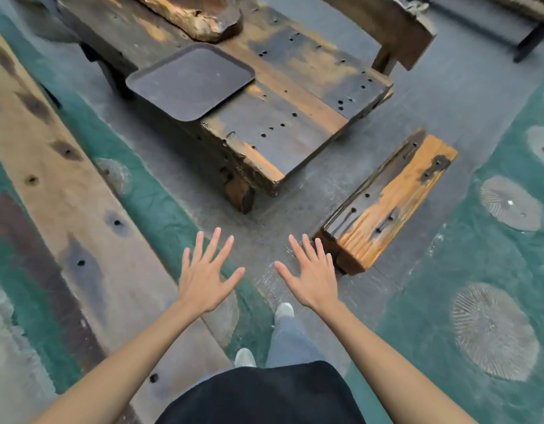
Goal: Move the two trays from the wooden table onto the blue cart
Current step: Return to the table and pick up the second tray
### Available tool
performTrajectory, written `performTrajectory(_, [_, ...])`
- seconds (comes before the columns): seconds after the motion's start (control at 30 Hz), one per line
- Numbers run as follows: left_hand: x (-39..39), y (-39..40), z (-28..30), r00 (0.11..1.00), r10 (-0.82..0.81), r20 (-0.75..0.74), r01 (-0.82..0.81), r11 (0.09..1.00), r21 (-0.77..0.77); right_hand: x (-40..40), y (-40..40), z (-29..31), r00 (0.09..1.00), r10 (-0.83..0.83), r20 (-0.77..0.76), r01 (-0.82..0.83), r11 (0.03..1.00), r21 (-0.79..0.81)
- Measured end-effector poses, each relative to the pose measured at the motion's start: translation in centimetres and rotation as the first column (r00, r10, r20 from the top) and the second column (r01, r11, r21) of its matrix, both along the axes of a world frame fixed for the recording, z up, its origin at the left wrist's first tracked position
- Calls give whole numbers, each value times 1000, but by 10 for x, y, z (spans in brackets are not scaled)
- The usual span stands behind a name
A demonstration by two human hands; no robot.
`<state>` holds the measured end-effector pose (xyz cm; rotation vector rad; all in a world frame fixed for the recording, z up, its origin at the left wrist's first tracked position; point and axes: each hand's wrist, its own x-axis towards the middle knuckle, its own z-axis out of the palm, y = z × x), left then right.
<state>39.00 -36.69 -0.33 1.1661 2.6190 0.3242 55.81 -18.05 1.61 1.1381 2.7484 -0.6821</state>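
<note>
head view: one dark tray (189, 81) is seen resting on the wooden table (273, 117), its near corner overhanging the edge. left hand (203, 276) and right hand (313, 280) are held empty, fingers spread wide, well short of it.

Soft even daylight, faint shadows, wide-angle edge distortion, slight blur
</note>
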Motion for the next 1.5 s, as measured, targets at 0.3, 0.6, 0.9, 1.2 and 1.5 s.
performTrajectory(0.3, [-168,98,-8,981,189,-32,-189,982,-1,-192,124,-15,981,191,-46,-190,982,9])
performTrajectory(0.6, [-316,225,5,962,267,55,-266,964,-18,-356,223,-23,956,291,-25,-292,946,-142])
performTrajectory(0.9, [-441,256,4,922,349,168,-357,934,17,-465,274,-22,966,253,-46,-256,920,-296])
performTrajectory(1.2, [-648,297,-20,915,268,302,-303,950,75,-573,288,-46,934,-349,72,305,679,-667])
performTrajectory(1.5, [-818,339,-46,915,237,326,-241,970,-29,-668,280,-66,587,-782,208,655,309,-689])
